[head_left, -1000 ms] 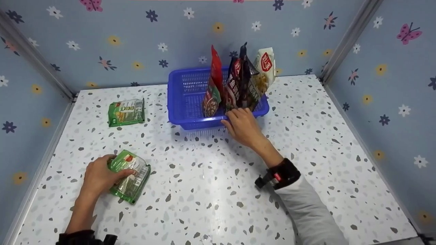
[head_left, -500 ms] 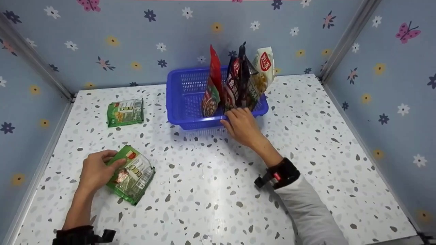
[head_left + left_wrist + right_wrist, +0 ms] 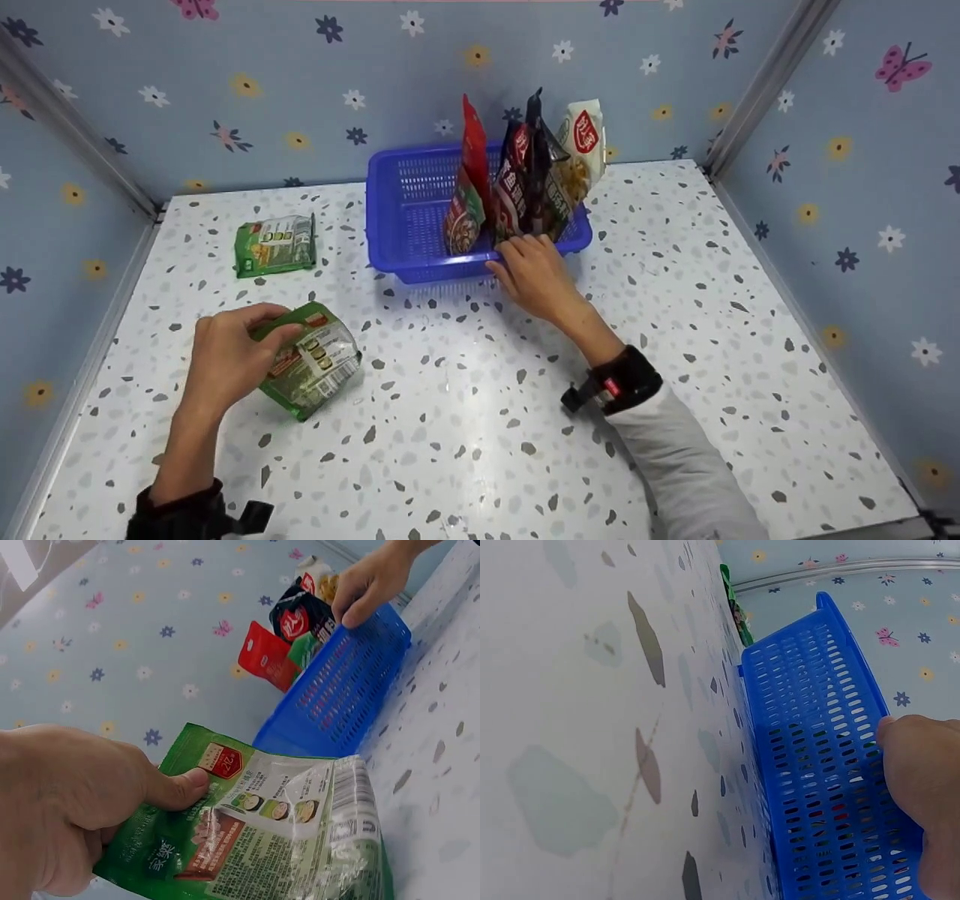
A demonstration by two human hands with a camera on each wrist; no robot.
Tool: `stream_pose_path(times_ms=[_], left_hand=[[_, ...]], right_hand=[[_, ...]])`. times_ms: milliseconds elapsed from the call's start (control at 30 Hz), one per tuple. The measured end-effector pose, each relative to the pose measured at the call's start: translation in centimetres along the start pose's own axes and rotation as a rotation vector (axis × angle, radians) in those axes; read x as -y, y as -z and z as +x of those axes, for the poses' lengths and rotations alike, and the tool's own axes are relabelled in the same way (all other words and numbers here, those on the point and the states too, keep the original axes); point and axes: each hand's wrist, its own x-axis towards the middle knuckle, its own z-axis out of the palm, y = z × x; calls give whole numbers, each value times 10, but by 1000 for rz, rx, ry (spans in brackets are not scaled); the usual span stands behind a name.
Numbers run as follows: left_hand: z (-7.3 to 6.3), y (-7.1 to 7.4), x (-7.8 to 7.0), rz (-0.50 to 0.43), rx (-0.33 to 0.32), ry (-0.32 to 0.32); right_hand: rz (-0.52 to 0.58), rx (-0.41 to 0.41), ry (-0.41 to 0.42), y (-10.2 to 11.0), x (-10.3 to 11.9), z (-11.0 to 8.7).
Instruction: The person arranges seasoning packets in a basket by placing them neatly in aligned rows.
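Note:
My left hand (image 3: pixel 225 364) pinches one edge of a green food packet (image 3: pixel 319 367), thumb on the printed face, fingers mostly hidden behind it. The packet is tilted and appears lifted off the table; its cooking pictures and barcode face the left wrist camera (image 3: pixel 277 832). At the front rim of a blue plastic basket (image 3: pixel 416 268), my right hand (image 3: pixel 538 279) grips the edge, with the thumb outside. Standing in the basket are a red pouch (image 3: pixel 474 154), dark pouches (image 3: pixel 511 184) and a white pouch (image 3: pixel 589 139). Their lower parts are partly hidden.
Another green packet (image 3: pixel 276 246) lies flat on the speckled white table (image 3: pixel 450 420), left of the basket. Flower-patterned walls (image 3: pixel 300 67) enclose the table at the back and both sides. The basket stands close to the back wall.
My left hand has raised the green packet from the table and moved it forward and slightly right, tilting it. My right hand stays on the basket rim.

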Motion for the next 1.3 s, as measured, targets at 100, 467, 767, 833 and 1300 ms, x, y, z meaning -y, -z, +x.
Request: stream_pose_path(times_ms=[100, 467, 767, 833, 1300], left_hand=[[6, -2, -20, -10, -63, -92], [41, -28, -82, -65, -112, -296], [54, -51, -125, -134, -52, -376], [55, -56, -134, -144, -44, -400], [56, -77, -158, -245, -32, -555]], right_hand=[[8, -3, 2, 1, 0, 0], [223, 78, -15, 15, -3, -1], [568, 12, 96, 54, 17, -3], [620, 19, 136, 62, 24, -4], [701, 41, 245, 74, 42, -10]])
